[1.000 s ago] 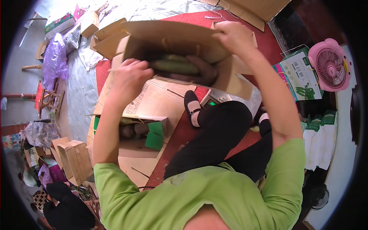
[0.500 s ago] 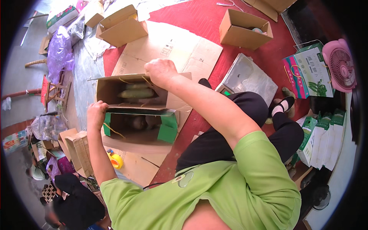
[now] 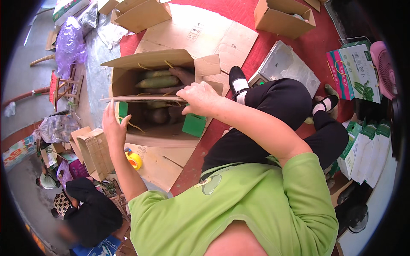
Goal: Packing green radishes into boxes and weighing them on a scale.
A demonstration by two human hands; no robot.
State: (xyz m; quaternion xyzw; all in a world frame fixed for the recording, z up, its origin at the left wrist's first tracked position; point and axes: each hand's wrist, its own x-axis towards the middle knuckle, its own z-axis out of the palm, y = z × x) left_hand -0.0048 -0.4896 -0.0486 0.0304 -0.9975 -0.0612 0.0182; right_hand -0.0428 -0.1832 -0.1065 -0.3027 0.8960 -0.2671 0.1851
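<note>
Two open cardboard boxes (image 3: 124,83) stand side by side, their insides facing up. Long pale green vegetables (image 3: 160,81), which look like corn ears in husk, and brown tuber-like ones (image 3: 183,75) lie in the far box. A rounded brown vegetable (image 3: 159,115) sits in shadow in the near box, which has green end flaps (image 3: 194,124). Between the openings runs an upright cardboard flap (image 3: 145,98). At its right end, my right hand (image 3: 200,99) pinches the edge. My left hand (image 3: 114,127) is at its left end, fingers stretched upward and thumb apart.
Flattened cardboard (image 3: 205,30) covers part of the red floor. A yellow tape roll (image 3: 135,161) is beside the near box. A flat scale-like device (image 3: 284,68) stands right of my knee. More cartons (image 3: 284,19) lie beyond. Someone in dark clothes (image 3: 92,213) is at lower left.
My right hand has left the far box's outer flap and come nearer, to the middle flap. That outer flap now leans outward, showing more vegetables. My left hand's fingers have straightened.
</note>
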